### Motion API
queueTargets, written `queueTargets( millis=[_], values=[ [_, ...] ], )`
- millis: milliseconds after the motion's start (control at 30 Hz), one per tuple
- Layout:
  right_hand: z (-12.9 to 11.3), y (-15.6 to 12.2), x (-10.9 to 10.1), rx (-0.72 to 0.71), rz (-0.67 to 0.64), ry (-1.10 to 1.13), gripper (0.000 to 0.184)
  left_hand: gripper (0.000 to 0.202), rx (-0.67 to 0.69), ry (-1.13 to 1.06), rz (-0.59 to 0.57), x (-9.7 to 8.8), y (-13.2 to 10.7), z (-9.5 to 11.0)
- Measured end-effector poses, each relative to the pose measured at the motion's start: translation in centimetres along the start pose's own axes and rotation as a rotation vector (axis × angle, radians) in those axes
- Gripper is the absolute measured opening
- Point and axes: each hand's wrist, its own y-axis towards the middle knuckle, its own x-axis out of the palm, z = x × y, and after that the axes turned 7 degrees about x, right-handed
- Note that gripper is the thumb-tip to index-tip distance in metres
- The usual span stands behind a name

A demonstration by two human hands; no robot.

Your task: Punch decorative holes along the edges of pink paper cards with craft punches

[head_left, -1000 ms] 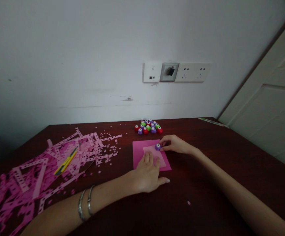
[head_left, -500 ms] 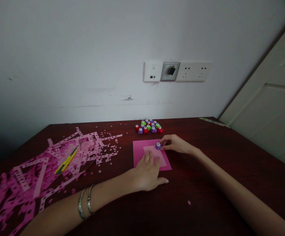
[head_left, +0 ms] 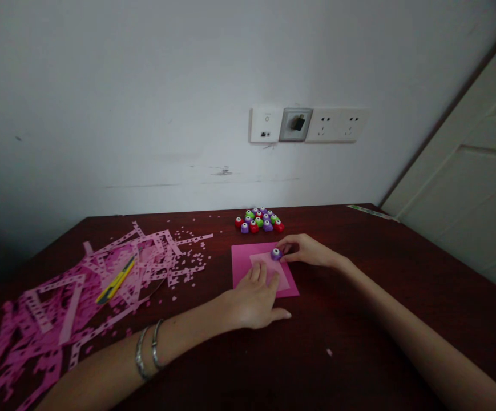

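Observation:
A light pink sheet of paper [head_left: 284,281] lies on a larger, darker pink square sheet [head_left: 240,260] in front of me. My left hand [head_left: 254,297] rests flat on the sheets, its fingers stretched out and thumb spread to the right, covering their lower left part. At the upper right edge of the light sheet is a small purple paper punch [head_left: 276,254] with a white, dark-centred top. The thumb and fingers of my right hand [head_left: 301,250] grip it from the right. Whether paper sits inside the punch I cannot tell.
Several red, green and purple paper punches [head_left: 258,221] cluster behind the sheets. Pink punched paper strips [head_left: 70,311] heap on the left, with a yellow cutter knife [head_left: 117,282] on top and tiny cut-outs [head_left: 190,257] scattered nearby. A ruler-like strip [head_left: 371,213] lies at the back right.
My left hand has shifted very slightly, its thumb moving a little up and left. The right hand and the purple punch stay practically where they were.

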Motion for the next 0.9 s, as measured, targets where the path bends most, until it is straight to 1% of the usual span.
queueTargets(
  millis=[67,133,167,233,267,300,333,400,467,533,567,600,633,667,767,800,833,900],
  values=[
    [-0.1,-0.1,-0.2,0.004,-0.011,0.029,0.037,0.082,0.014,0.029,0.025,-0.1,0.0,0.1],
    [-0.3,-0.2,-0.5,0.034,0.001,0.048,0.038,0.077,0.040,0.065,0.102,-0.7,0.1,0.0],
    [-0.3,-0.3,-0.6,0.065,0.011,0.051,0.038,0.071,0.049,0.077,0.159,-1.2,0.2,-0.1],
    [-0.3,-0.4,-0.9,0.143,0.030,0.057,0.040,0.051,0.045,0.062,0.286,-2.4,0.6,-1.0],
    [-0.3,-0.4,-1.0,0.183,0.033,0.062,0.041,0.043,0.023,0.027,0.334,-3.1,1.0,-1.7],
    [-0.3,-0.3,-1.2,0.218,0.029,0.070,0.043,0.039,-0.007,-0.032,0.365,-3.7,1.5,-2.6],
    [-0.2,-0.2,-1.3,0.248,0.021,0.082,0.045,0.038,-0.041,-0.114,0.361,-4.2,2.1,-3.6],
    [-0.1,0.1,-1.3,0.305,-0.005,0.100,0.050,0.039,-0.074,-0.333,0.291,-4.8,3.7,-5.7],
    [0.0,0.5,-1.3,0.351,-0.046,0.105,0.053,0.038,-0.102,-0.577,0.149,-5.1,5.2,-7.5],
    [-0.1,0.8,-1.3,0.385,-0.081,0.099,0.056,0.037,-0.152,-0.705,0.059,-5.1,6.3,-8.6],
    [-0.2,0.9,-1.3,0.394,-0.094,0.096,0.056,0.036,-0.169,-0.730,0.039,-5.1,6.7,-8.9],
    [-0.2,0.9,-1.3,0.396,-0.103,0.093,0.056,0.035,-0.174,-0.730,0.038,-5.0,6.8,-9.0],
    [-0.3,0.9,-1.3,0.390,-0.110,0.089,0.055,0.035,-0.163,-0.705,0.064,-4.8,6.8,-9.1],
    [-0.4,0.8,-1.3,0.376,-0.113,0.087,0.053,0.033,-0.138,-0.659,0.120,-4.6,6.7,-9.0],
    [-0.4,0.4,-1.4,0.313,-0.087,0.112,0.044,0.032,-0.080,-0.497,0.361,-4.0,5.8,-8.4],
    [-0.3,0.4,-1.4,0.298,-0.071,0.132,0.042,0.032,-0.087,-0.495,0.395,-3.8,5.6,-8.2],
    [-0.3,0.3,-1.5,0.292,-0.059,0.153,0.042,0.034,-0.106,-0.533,0.387,-3.7,5.4,-8.1],
    [-0.3,0.3,-1.5,0.306,-0.057,0.183,0.042,0.038,-0.150,-0.684,0.272,-3.7,5.3,-7.9]
  ],
)
